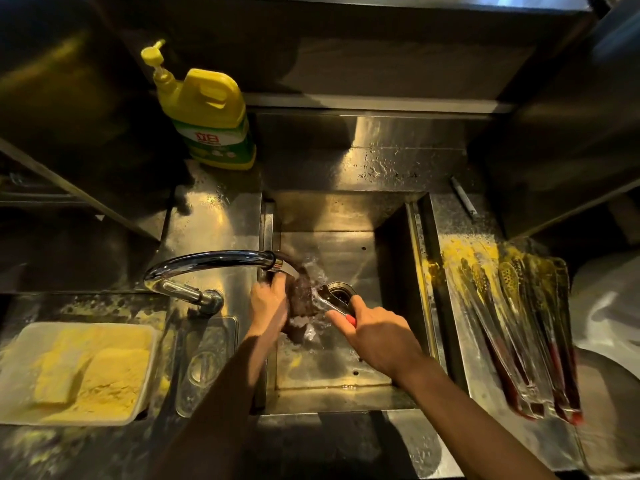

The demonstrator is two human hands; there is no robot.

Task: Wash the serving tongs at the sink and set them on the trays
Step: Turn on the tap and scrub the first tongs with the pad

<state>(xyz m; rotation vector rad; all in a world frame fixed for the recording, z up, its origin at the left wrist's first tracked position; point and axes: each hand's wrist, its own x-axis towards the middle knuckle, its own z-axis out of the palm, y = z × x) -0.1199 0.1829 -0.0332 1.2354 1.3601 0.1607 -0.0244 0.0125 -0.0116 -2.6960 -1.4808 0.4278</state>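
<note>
Over the steel sink [346, 386], my right hand [375, 337] grips a pair of red-handled metal tongs [329, 301], their tips pointing left into the water that runs from the faucet [214, 259]. My left hand [268, 306] holds a dark scrubbing cloth [303, 299] against the tongs' tips, right under the spout. Several more red-handled tongs [512, 337] lie side by side on the steel tray [467, 368] to the right of the sink, dusted with yellow crumbs.
A yellow dish-soap pump bottle [207, 112] stands behind the sink at the left. A white tub of yellow crumb coating [79, 372] and a clear lid [206, 365] sit on the left counter. A pen-like stick [463, 196] lies at the back right.
</note>
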